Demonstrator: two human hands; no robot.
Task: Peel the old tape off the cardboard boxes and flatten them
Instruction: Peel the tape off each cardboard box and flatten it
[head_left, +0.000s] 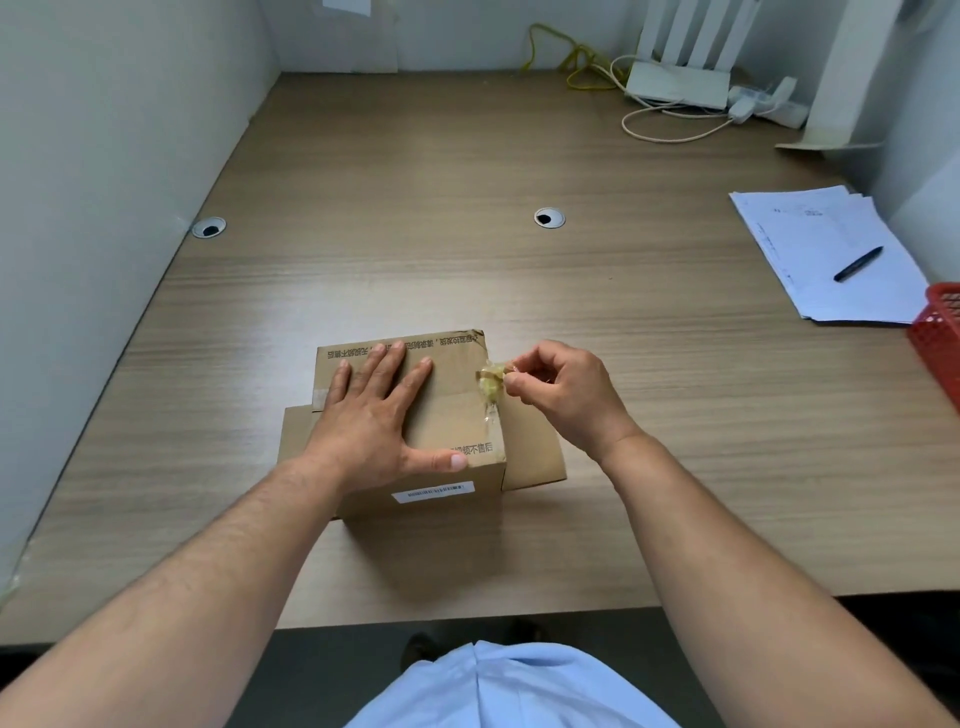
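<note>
A small brown cardboard box (457, 410) with printed text and a white barcode label stands near the front edge of the wooden desk (467, 249). Flaps stick out at its left and right sides. My left hand (374, 415) lies flat on the box top, fingers spread and straight, thumb at the near edge. My right hand (561, 389) is just right of the box and pinches a crumpled, yellowish strip of old tape (491, 382). The strip is still stuck along the box's right top edge.
A stack of white papers (826, 254) with a black pen (857, 264) lies at the right. A red basket (940, 338) sits at the right edge. A white router (680, 83), cables and a power strip are at the back. Grey partition walls stand left and behind.
</note>
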